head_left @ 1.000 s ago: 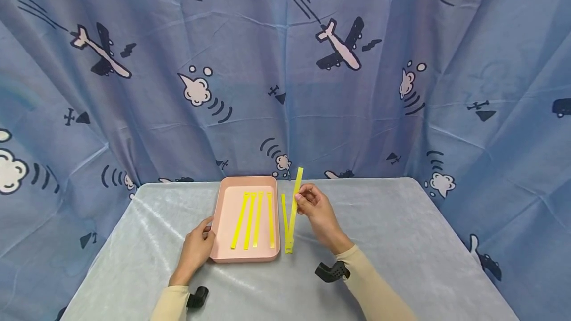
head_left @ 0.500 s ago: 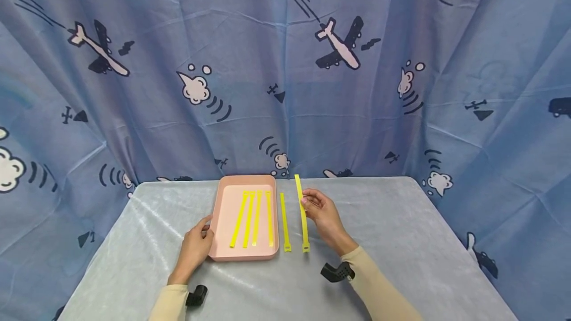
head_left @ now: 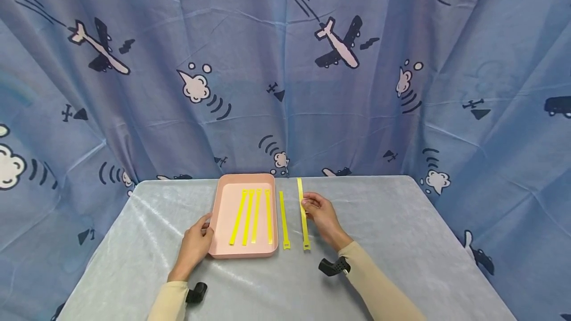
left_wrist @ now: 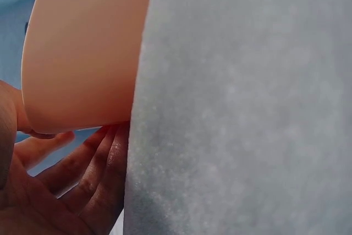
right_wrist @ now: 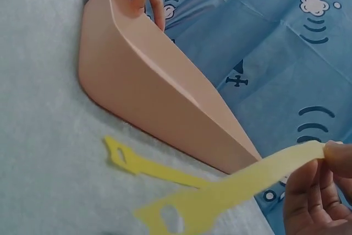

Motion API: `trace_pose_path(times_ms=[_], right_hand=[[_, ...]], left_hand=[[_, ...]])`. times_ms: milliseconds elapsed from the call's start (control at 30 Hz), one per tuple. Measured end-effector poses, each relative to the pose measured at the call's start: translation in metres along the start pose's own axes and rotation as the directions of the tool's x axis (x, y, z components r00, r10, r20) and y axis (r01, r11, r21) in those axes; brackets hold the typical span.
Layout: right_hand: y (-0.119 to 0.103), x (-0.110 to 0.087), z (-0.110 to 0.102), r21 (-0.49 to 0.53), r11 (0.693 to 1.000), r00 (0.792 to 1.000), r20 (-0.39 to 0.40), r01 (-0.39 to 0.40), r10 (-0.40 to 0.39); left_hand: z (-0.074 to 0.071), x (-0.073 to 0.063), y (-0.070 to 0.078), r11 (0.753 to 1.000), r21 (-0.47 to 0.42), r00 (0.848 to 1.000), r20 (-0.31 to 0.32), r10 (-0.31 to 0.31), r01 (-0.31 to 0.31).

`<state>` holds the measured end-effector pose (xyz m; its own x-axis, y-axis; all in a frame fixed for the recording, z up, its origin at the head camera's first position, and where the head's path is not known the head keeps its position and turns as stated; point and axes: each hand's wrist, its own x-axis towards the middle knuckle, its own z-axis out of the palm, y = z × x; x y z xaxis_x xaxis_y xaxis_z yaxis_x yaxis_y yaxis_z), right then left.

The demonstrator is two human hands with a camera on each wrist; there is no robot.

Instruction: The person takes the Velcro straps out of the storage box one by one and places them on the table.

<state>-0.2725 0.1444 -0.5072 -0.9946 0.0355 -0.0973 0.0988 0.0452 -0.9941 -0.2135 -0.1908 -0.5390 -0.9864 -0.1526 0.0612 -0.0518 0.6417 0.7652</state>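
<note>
In the head view, a yellow strap-type cable tie with a slotted end hangs from my right hand, pinched between thumb and fingers. The right wrist view shows this cable tie bowing slightly, slotted end toward the camera. Another yellow cable tie lies on the table between the held one and a pink tray. Inside the tray, several more cable ties lie side by side, the left ones slanted. My left hand grips the tray's left rim, its fingers against the outer wall.
A table with a pale grey cloth bears everything. Right behind its far edge hangs a blue patterned curtain. Black wrist cameras are worn at both wrists.
My right hand has moved right and slightly down with the cable tie, whose lower end has swung away from the one lying on the table. My left hand stays on the tray.
</note>
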Motion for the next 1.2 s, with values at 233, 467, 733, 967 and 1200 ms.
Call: trace_pose_path(times_ms=[233, 467, 733, 967, 1200], right_hand=[[0.008, 0.009, 0.005, -0.017, 0.999, 0.999, 0.015, -0.032, 0.032], [0.010, 0.019, 0.009, -0.052, 0.998, 1.000, 0.014, -0.021, 0.022], [0.016, 0.025, 0.006, -0.129, 0.991, 0.999, -0.030, -0.017, 0.013], [0.023, 0.030, 0.004, -0.152, 0.988, 1.000, -0.025, -0.003, -0.001], [0.027, 0.033, 0.007, -0.167, 0.986, 1.000, -0.027, -0.019, 0.015]], left_hand=[[0.000, 0.000, 0.000, 1.000, 0.001, 1.000, 0.003, 0.001, -0.001], [0.000, 0.003, 0.003, 1.000, -0.007, 1.000, -0.009, 0.016, -0.016], [0.002, 0.002, 0.002, 1.000, -0.016, 1.000, -0.002, 0.011, -0.011], [0.001, 0.001, 0.003, 1.000, -0.010, 1.000, -0.008, 0.004, -0.004], [-0.001, 0.000, 0.000, 1.000, -0.009, 1.000, 0.005, -0.006, 0.006]])
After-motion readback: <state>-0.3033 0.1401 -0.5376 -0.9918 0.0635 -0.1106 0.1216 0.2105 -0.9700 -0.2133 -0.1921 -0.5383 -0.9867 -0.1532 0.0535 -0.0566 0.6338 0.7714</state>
